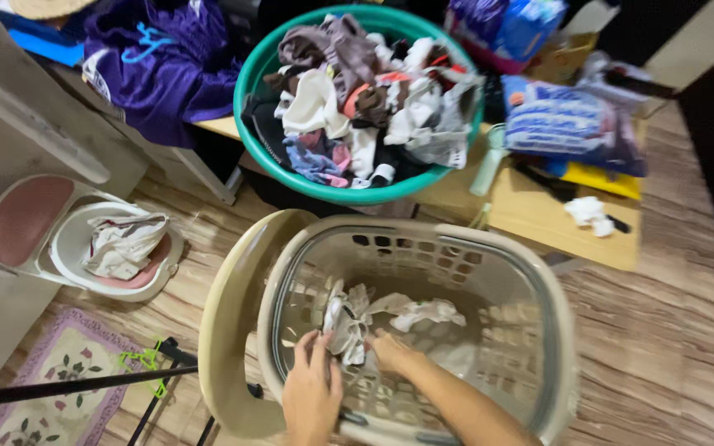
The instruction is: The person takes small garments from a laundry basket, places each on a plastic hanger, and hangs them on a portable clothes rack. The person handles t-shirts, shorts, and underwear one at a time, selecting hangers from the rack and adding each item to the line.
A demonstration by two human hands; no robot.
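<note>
White garment (349,326) is lying crumpled inside the beige laundry basket (233,330), near its left wall. Left hand (311,392) is gripping it with curled fingers; right hand (390,351) is pinching its near edge. Green tub (249,83) of clothes is sitting farther back.

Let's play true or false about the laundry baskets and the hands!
1. Both hands, the left hand and right hand, reach into the beige basket. True.
2. The beige basket is packed full. False: only a few pale clothes lie in it.
3. The green tub is heaped with mixed clothes. True.
4. The green tub stands inside the beige basket. False: it sits beyond it, on a low wooden surface.
5. A purple garment lies left of the tub. True.
</note>
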